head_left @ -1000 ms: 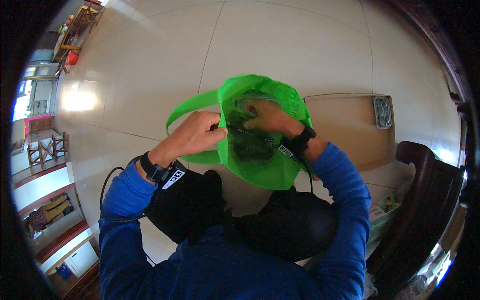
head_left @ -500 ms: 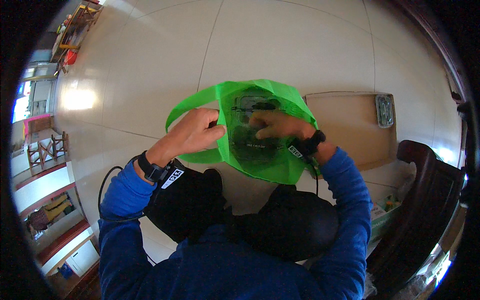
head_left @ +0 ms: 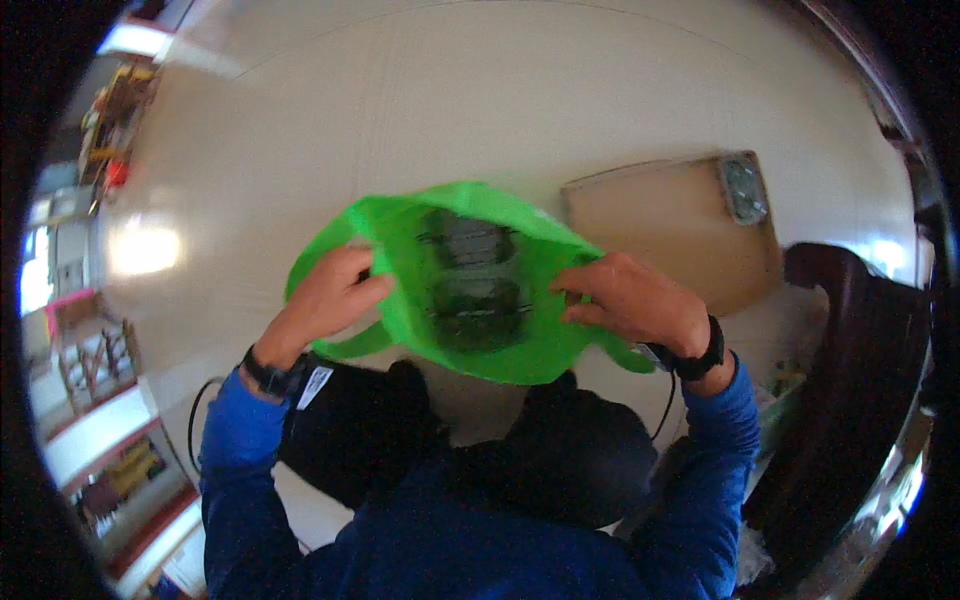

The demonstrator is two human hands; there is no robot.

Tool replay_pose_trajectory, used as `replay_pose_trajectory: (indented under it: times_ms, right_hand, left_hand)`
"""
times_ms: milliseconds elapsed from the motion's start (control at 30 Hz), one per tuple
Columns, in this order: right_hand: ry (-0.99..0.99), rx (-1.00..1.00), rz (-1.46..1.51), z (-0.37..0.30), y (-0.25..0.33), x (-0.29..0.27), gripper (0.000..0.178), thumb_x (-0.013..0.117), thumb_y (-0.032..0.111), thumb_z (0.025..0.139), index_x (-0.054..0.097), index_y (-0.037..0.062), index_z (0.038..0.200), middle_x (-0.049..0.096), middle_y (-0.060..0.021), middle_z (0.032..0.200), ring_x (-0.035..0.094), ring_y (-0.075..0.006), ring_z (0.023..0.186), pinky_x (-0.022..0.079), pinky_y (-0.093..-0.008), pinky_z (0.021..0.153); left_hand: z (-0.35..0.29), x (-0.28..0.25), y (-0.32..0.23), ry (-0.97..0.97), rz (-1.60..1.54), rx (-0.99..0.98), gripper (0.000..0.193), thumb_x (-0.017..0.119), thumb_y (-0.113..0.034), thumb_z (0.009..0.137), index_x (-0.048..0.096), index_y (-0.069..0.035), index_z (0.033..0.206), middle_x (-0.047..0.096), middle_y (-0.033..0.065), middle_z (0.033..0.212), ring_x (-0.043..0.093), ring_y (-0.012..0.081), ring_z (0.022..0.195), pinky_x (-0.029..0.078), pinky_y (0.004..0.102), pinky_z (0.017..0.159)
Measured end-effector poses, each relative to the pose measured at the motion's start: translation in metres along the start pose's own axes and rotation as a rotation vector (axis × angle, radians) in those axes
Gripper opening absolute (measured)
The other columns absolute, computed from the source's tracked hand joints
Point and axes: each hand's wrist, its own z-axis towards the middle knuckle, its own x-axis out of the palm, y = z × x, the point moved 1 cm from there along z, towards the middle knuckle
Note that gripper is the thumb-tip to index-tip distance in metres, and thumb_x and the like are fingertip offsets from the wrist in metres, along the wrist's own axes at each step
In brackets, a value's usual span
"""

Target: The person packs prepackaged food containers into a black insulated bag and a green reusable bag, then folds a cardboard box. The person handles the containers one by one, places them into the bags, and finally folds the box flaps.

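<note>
A bright green bag (head_left: 540, 355) with loop handles stands with its mouth wide, in front of my knees. Inside lie dark plastic containers (head_left: 475, 300) with what look like clear lids, blurred by motion. My left hand (head_left: 335, 300) is closed on the bag's left edge, thumb and fingers pinching the green material. Over the right edge of the bag hovers my right hand (head_left: 630, 300), its fingers partly curled and apart, with nothing visible between them.
A shallow cardboard box (head_left: 670, 240) lies on the tiled floor at the right, with a clear plastic container (head_left: 742, 188) in its far right corner. Dark wooden furniture (head_left: 830, 380) stands close on my right. Shelves and furniture line the far left.
My right hand has come up out of the bag toward its right edge. The bag and my left hand have shifted left, and the view has turned slightly.
</note>
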Motion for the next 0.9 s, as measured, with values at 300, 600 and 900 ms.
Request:
replay_pose_trajectory:
  times_ms: [300, 600, 900]
  right_hand:
    - [-1.003, 0.474, 0.627, -0.111, -0.217, -0.016, 0.040, 0.071, 0.019, 0.094, 0.063, -0.0002, 0.128, 0.069, -0.0042, 0.100, 0.064, -0.0117, 0.083, 0.055, -0.0281, 0.071]
    - [-1.612, 0.604, 1.220, -0.164, -0.408, 0.026, 0.034, 0.072, 0.034, 0.095, 0.063, 0.0083, 0.115, 0.062, -0.0016, 0.099, 0.058, -0.0145, 0.087, 0.052, -0.0324, 0.074]
    - [-1.619, 0.738, 1.229, -0.133, -0.380, -0.006, 0.036, 0.078, 0.036, 0.090, 0.065, 0.0072, 0.107, 0.062, -0.0025, 0.094, 0.057, -0.0151, 0.076, 0.053, -0.0337, 0.070]
  left_hand:
    - [0.000, -0.007, -0.014, 0.119, -0.058, -0.298, 0.017, 0.062, -0.011, 0.089, 0.066, 0.004, 0.095, 0.053, 0.0024, 0.070, 0.047, 0.0100, 0.065, 0.039, 0.0314, 0.058]
    - [-0.001, -0.004, -0.019, 0.058, -0.099, -0.413, 0.016, 0.062, -0.009, 0.089, 0.068, 0.005, 0.093, 0.059, 0.0001, 0.073, 0.049, 0.0081, 0.066, 0.040, 0.0298, 0.058]
    - [-0.001, -0.001, -0.025, 0.036, -0.152, -0.422, 0.021, 0.060, -0.006, 0.088, 0.070, 0.004, 0.103, 0.067, 0.0033, 0.083, 0.059, 0.0106, 0.079, 0.047, 0.0297, 0.071]
